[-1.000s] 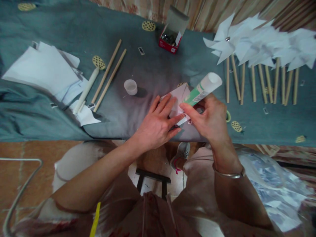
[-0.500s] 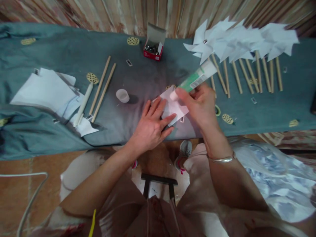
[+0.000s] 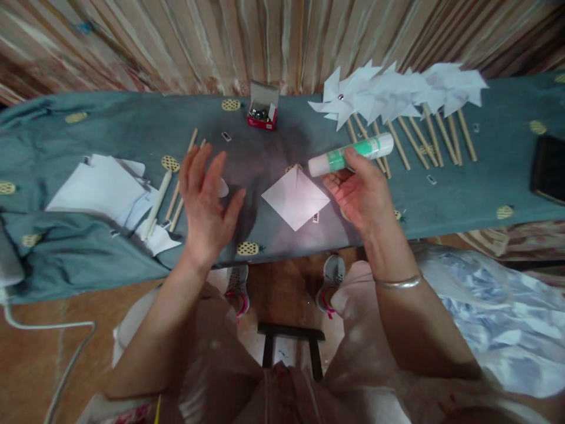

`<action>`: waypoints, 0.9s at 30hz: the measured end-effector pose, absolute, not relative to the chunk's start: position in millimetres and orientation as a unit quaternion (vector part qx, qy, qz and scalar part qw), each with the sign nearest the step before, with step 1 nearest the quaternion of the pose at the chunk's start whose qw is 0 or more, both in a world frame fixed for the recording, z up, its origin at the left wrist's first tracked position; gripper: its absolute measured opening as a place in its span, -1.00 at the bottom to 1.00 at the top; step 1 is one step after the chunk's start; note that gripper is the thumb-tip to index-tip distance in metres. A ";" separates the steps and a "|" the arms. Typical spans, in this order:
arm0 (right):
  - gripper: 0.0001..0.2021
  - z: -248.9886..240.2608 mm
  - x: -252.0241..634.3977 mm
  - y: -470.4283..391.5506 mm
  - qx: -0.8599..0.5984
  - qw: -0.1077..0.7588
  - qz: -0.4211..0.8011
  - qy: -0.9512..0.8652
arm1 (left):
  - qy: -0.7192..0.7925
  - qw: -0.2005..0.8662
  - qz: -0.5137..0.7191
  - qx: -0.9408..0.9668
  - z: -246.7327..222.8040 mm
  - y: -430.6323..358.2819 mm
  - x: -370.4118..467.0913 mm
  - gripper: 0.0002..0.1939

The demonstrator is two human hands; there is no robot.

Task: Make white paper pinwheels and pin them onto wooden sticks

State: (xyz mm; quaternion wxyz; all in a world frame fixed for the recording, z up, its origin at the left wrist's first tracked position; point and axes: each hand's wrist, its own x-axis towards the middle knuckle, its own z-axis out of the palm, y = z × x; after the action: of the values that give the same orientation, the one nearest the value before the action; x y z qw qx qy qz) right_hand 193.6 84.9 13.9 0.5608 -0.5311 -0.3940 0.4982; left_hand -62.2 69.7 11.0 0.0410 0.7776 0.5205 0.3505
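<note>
A white square of paper (image 3: 295,203) lies cornerwise in front of me, with a line visible at its top corner. My right hand (image 3: 364,191) holds a green-and-white glue stick (image 3: 353,155) nearly level, just above and right of the paper. Left of the paper, my left hand (image 3: 206,209) is raised with its fingers apart and nothing in them. A small white cap (image 3: 223,188) shows partly behind its fingers and thumb; whether they touch I cannot tell.
Several paper pinwheels (image 3: 397,91) on wooden sticks lie at the back right. A red box (image 3: 261,122) of shiny metal pieces stands at the back. To the left are paper sheets (image 3: 99,185), a white pen-like tool (image 3: 158,203) and two wooden sticks (image 3: 182,171). A dark object (image 3: 548,168) lies far right.
My left hand has let go of the paper and moved left to the cap. The glue stick has lifted off the paper and tipped nearly level. The view has shifted slightly.
</note>
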 end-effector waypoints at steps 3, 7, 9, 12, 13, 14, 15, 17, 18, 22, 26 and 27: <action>-0.69 11.3 196.0 82.3 -0.525 0.566 0.499 -0.393 | 0.566 0.097 0.330 0.749 7.9 76.0 -80.3 -0.54; -0.69 13.3 194.6 77.7 -0.508 0.576 0.526 -0.365 | 0.608 0.113 0.310 0.723 2.4 79.4 -86.2 -0.65; -0.72 15.1 193.4 75.4 -0.494 0.586 0.544 -0.341 | 0.617 0.122 0.308 0.714 3.0 79.7 -82.9 -0.67; -0.76 17.3 190.9 72.2 -0.471 0.599 0.565 -0.315 | 0.622 0.193 0.357 0.669 5.3 77.1 -69.6 -0.66; -0.76 17.9 189.8 71.2 -0.464 0.601 0.571 -0.313 | 0.617 0.242 0.385 0.643 5.5 75.3 -63.0 -0.65; -0.77 18.3 188.4 70.3 -0.457 0.601 0.577 -0.311 | 0.597 0.307 0.421 0.610 5.4 73.1 -55.6 -0.62; -0.77 18.7 187.0 69.4 -0.449 0.602 0.585 -0.307 | 0.580 0.372 0.447 0.570 5.0 70.8 -47.7 -0.60; -0.77 19.2 183.9 67.8 -0.430 0.603 0.608 -0.287 | 0.546 0.455 0.465 0.529 3.6 66.5 -32.1 -0.56; -0.78 19.4 182.5 67.1 -0.419 0.603 0.621 -0.273 | 0.530 0.479 0.477 0.512 2.9 64.9 -25.1 -0.56; -0.81 20.5 179.0 65.1 -0.391 0.603 0.658 -0.224 | 0.476 0.530 0.513 0.478 0.2 63.5 -5.9 -0.61; -0.81 21.6 178.4 64.1 -0.373 0.605 0.671 -0.212 | 0.437 0.547 0.529 0.480 -3.8 65.1 2.2 -0.59; -0.81 21.6 178.3 64.0 -0.372 0.604 0.672 -0.211 | 0.433 0.546 0.529 0.484 -4.7 65.2 3.2 -0.58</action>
State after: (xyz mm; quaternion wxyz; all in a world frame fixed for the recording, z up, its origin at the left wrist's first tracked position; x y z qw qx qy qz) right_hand 178.3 64.0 21.6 0.6042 -0.3718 -0.2112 0.6724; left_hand 3.2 65.2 -4.7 0.5463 0.4836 0.4328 0.5294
